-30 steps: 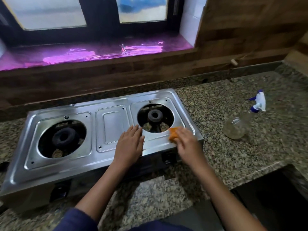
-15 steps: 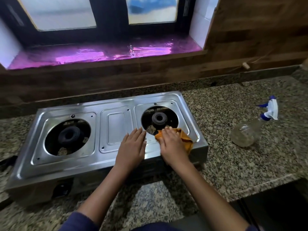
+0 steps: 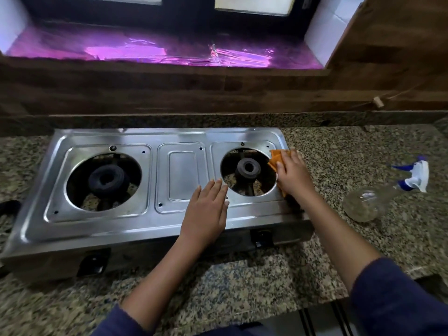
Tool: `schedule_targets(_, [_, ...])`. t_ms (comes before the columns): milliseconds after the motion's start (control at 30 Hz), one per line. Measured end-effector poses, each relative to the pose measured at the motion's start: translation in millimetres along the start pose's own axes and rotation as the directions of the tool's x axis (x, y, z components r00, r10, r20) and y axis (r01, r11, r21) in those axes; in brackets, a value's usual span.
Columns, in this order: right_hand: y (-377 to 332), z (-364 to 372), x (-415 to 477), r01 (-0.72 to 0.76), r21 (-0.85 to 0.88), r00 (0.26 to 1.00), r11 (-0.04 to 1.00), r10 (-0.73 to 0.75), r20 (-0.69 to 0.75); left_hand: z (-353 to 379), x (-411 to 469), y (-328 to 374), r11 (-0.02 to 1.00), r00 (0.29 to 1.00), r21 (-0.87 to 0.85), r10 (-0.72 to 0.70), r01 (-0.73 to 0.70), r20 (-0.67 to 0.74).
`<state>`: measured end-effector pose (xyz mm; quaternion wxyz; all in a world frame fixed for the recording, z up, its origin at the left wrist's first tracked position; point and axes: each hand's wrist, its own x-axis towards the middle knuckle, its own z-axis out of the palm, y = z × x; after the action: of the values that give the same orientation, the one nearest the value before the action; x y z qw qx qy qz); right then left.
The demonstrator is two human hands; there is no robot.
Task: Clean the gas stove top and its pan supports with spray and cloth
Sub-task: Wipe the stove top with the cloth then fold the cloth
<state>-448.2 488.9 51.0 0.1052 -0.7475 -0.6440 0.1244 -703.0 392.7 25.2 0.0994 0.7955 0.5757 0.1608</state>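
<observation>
Stainless steel two-burner gas stove top (image 3: pixel 97 229) sits on the speckled granite bench (image 3: pixel 242 287), and no pan supports show on it, so the black round left burner (image 3: pixel 105 180) is bare in its opening. Left hand (image 3: pixel 206 214) lies flat with fingers straight, pressing the steel between the centre panel and the right opening. I'd keep that weight on so the stove doesn't skate while wiping. Black round right burner (image 3: pixel 248 168) is bare too. On the right rim of its opening the folded orange cloth (image 3: pixel 276 158) is pinned under the right hand (image 3: pixel 293 175), fingers laid flat over it rather than bunched. My tip: follow the curve of the cutout in short overlapping strokes, work into the pressed ridge around the panel, and keep the cloth from dropping into the hole. Over to the right the clear plastic spray bottle with a blue and white trigger (image 3: pixel 368 204) lies tipped on the bench, well apart from the stove. No brand or writing I can read on anything.
</observation>
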Motion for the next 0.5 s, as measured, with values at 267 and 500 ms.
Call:
schedule_targets(267, [-11.0,0.1,53.0,0.036,0.018,0.999,0.999,-0.037,0.016,-0.5,-0.9,0.9,1.000,1.000,0.014,0.001,-0.001,-0.016])
schedule_targets(500, [26.4,-2.3,-59.4,0.124,0.088,0.992,0.988,-0.123,-0.020,-3.8,7.5,14.4,0.997,0.997,0.036,-0.073,0.073,0.004])
